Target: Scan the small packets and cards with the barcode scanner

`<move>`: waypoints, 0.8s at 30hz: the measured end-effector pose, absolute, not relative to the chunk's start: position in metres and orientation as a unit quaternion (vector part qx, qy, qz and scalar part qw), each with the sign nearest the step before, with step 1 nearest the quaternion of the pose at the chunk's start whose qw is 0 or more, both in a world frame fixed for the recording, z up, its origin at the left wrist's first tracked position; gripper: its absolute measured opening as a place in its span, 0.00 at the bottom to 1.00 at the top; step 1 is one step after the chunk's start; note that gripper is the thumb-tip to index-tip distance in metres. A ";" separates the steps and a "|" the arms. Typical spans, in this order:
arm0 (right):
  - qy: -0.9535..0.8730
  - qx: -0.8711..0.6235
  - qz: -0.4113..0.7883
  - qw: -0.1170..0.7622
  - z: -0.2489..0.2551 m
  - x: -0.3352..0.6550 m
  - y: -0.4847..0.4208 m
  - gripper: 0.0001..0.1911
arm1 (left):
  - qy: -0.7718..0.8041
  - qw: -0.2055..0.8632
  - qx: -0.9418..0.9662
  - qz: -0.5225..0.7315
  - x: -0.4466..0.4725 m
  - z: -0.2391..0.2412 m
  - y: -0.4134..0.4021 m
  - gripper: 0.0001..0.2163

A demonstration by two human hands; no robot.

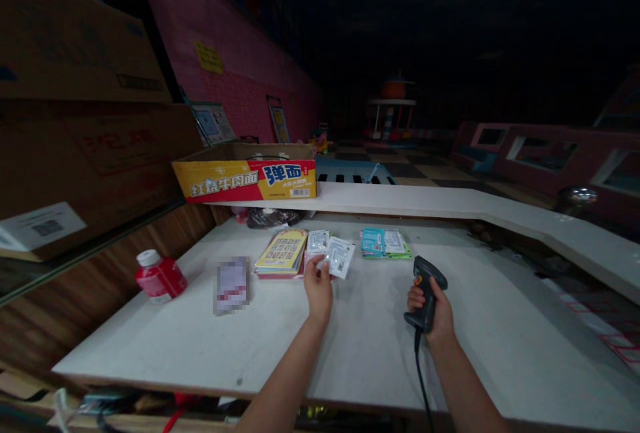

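My right hand (pixel 435 306) grips a black corded barcode scanner (pixel 425 290) above the right half of the white counter (pixel 370 346). My left hand (pixel 319 286) pinches a small white printed packet (pixel 341 258) between thumb and fingers. Under and behind that packet lies another pale packet (pixel 318 241) on a small pile. Left of the pile is a stack of yellow-fronted printed booklets or packs (pixel 283 251). Between my hands, farther back, sits a pile of blue, white and green packets (pixel 384 244).
A red bottle with a white cap (pixel 160 276) lies tilted at the left, near a blurred-out purplish item (pixel 232 285). On the raised back ledge (pixel 390 200) stands an open yellow-and-red noodle carton (pixel 245 180). Large cardboard boxes (pixel 90 146) are stacked left. The scanner cable (pixel 423 380) hangs toward the front edge.
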State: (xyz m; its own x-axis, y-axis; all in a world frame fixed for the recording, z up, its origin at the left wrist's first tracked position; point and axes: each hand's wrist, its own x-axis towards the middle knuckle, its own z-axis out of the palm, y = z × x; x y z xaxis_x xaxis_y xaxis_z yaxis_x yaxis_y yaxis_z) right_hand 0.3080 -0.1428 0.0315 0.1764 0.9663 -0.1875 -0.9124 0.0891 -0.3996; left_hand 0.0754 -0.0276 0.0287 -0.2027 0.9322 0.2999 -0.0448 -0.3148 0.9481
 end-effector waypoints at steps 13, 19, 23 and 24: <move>-0.053 -0.206 0.643 0.736 0.028 0.308 -0.145 0.16 | 0.545 0.232 0.616 0.520 0.030 0.058 -0.018 0.18; -0.038 -0.191 0.647 0.737 0.029 0.309 -0.144 0.16 | 0.632 0.063 0.699 0.328 0.023 0.076 -0.041 0.19; -0.027 -0.178 0.655 0.734 0.027 0.310 -0.143 0.15 | 0.580 -0.040 0.780 0.233 0.030 0.077 -0.048 0.14; -0.029 -0.176 0.655 0.734 0.027 0.311 -0.143 0.15 | 0.551 -0.055 0.801 0.227 0.031 0.073 -0.047 0.14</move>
State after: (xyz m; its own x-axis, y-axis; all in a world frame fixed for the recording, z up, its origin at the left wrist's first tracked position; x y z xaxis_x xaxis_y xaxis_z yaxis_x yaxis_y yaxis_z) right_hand 0.3106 -0.1430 0.0266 0.1399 0.9723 -0.1872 -0.9516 0.0798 -0.2968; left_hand 0.0315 -0.0468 0.0735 0.2904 0.8576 0.4245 0.9078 -0.3872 0.1613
